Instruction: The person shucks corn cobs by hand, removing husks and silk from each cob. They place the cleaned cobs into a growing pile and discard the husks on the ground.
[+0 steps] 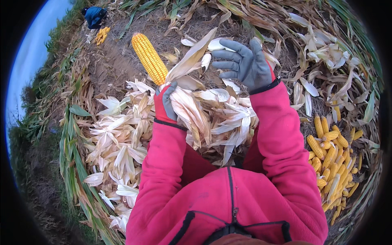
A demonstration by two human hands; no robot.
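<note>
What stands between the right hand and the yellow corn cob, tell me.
A pale husk leaf, rising beside the left hand, stands between the open right hand and the yellow corn cob in this view; nothing else visible blocks the way.

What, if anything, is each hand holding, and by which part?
The left hand holds a corn cob by its nearer end, where the husk gathers; the right hand is open and holds nothing.

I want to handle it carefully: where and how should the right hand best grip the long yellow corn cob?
Probably around the bare upper half of the long yellow corn cob, from the right: it is rounded, the open, grey-gloved right hand is there, and the gloved left hand and pale husk leaves cover its base.
</note>
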